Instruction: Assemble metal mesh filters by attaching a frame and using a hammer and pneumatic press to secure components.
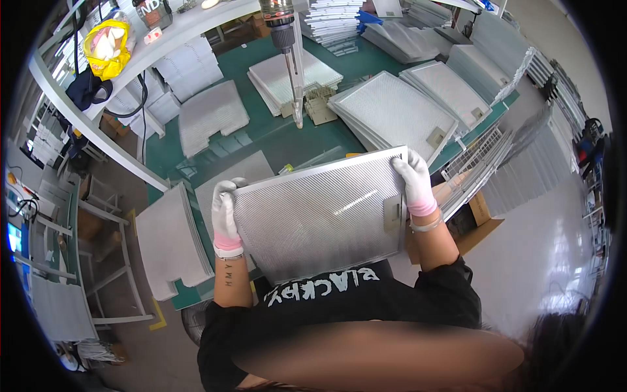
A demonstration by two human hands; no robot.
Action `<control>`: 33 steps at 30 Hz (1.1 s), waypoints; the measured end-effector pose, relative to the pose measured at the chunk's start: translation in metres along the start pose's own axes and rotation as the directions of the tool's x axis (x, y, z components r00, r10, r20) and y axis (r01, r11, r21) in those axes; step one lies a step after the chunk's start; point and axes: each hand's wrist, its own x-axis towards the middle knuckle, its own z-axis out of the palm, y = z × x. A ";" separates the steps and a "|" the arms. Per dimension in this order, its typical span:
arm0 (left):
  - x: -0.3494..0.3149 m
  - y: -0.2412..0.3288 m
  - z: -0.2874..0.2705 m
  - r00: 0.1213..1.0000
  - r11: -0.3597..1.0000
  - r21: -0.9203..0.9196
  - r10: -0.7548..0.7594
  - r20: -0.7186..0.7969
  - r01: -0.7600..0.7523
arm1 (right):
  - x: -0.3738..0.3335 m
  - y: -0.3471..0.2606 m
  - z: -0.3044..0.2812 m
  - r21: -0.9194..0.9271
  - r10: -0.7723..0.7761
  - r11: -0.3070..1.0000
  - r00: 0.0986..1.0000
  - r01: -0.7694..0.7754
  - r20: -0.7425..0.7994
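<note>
A framed metal mesh filter panel [313, 215] is held up in front of my body, above the near edge of the bench. My left hand [226, 212], in a white glove with a pink cuff, grips its left edge near the upper corner. My right hand [416, 181], gloved the same way, grips the upper right corner. A small latch plate [392, 214] shows near the panel's right side. Beyond the panel, a power screwdriver [283, 32] hangs nose down over the bench.
The green bench [274, 145] carries a stack of framed panels [398, 108] at right. Unframed mesh sheets [171, 242] lie stacked at left, beside another notched sheet [212, 117]. Metal plates [320, 108] lie near the middle. A white shelf [140, 62] holds a yellow bag [106, 51].
</note>
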 end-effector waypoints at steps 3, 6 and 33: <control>-0.004 -0.006 -0.008 0.999 0.999 0.011 0.032 -0.038 -0.031 | 0.006 -0.007 0.008 0.062 0.018 0.998 0.997 -0.023 0.071; -0.012 -0.014 -0.011 0.998 0.987 -0.155 0.031 -0.057 -0.039 | 0.009 -0.010 0.015 -0.072 0.032 0.997 0.996 -0.026 0.084; 0.017 0.118 -0.031 1.000 0.854 0.521 0.009 0.010 -0.013 | 0.019 0.041 0.061 -0.193 0.057 0.981 0.960 -0.003 0.275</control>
